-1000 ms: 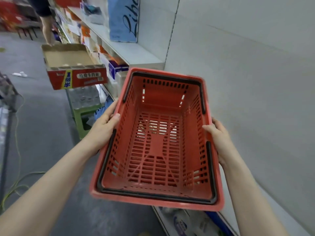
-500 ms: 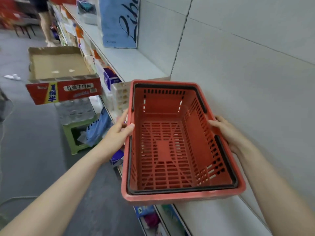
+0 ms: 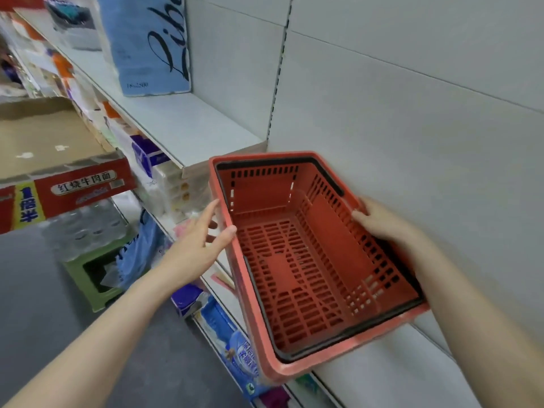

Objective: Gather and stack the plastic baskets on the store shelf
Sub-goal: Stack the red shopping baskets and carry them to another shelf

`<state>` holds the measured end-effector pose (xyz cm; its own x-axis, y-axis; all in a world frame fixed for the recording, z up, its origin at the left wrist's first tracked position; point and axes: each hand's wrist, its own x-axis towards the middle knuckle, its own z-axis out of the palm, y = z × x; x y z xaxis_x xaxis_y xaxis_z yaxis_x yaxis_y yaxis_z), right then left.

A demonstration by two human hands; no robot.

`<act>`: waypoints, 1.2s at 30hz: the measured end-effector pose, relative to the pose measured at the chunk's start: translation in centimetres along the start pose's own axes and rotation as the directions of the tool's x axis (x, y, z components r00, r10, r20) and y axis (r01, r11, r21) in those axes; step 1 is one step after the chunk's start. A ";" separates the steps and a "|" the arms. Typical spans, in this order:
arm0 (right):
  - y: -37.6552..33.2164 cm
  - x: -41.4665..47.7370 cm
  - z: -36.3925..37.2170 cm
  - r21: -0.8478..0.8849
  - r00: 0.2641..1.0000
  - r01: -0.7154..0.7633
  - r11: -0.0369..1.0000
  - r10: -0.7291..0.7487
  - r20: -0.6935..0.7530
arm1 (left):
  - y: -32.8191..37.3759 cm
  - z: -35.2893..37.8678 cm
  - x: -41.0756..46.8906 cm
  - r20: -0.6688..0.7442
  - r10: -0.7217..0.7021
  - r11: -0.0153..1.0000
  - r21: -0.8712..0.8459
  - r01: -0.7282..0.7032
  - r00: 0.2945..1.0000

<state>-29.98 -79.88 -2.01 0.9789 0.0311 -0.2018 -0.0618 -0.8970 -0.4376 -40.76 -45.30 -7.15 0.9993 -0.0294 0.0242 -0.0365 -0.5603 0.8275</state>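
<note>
A red plastic basket (image 3: pixel 294 275) with black handles folded along its rim is empty and tilts over the white shelf (image 3: pixel 382 375), its near corner jutting past the shelf's front edge. Whether it rests on the shelf I cannot tell. My right hand (image 3: pixel 379 223) grips the basket's right rim, fingers curled over it. My left hand (image 3: pixel 203 242) is beside the left wall with fingers straight; only the thumb touches the rim. No other basket is in sight.
A higher white shelf (image 3: pixel 182 125) carries a blue tissue pack (image 3: pixel 147 45). An open red cardboard box (image 3: pixel 59 160) sits on bottled water (image 3: pixel 82 228) over a green stool (image 3: pixel 91 275) in the aisle. Packaged goods fill the lower shelves.
The basket has moved right and down, over the white shelf by the back panel. My left hand has loosened from a grip on the rim to straight fingers.
</note>
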 end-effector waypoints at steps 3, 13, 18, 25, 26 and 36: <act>-2.8 -3.4 1.0 -0.183 0.988 -0.060 0.981 0.032 -0.150 | -1.3 -1.6 1.8 -0.066 0.180 0.956 0.246 -0.159 0.981; -17.4 -19.6 11.0 -0.146 0.917 0.002 0.989 -0.060 -0.394 | -1.8 -5.7 7.4 0.376 0.579 0.583 0.429 -0.690 0.724; -18.1 -21.5 14.4 -0.370 0.936 -0.209 0.905 0.076 -0.344 | -1.9 -6.1 7.4 0.352 0.641 0.496 0.487 -0.718 0.682; -14.4 -20.5 15.5 -0.401 0.814 -0.343 0.850 0.056 -0.577 | -3.4 -4.6 6.6 0.238 0.723 0.440 0.565 -0.698 0.648; -13.6 -20.0 15.5 -0.394 0.791 -0.373 0.840 0.067 -0.608 | -3.4 -4.4 6.8 0.232 0.730 0.438 0.564 -0.700 0.643; -9.8 -15.2 15.1 -0.445 0.725 -0.392 0.805 -0.028 -0.688 | -3.2 -3.2 11.2 0.281 0.676 0.459 0.564 -0.687 0.682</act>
<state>-47.24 -64.90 -7.92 0.8456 -0.2559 0.4686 -0.3464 -0.9308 0.1168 -29.36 -41.13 -7.74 0.6534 -0.6309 0.4183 -0.7093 -0.7034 0.0470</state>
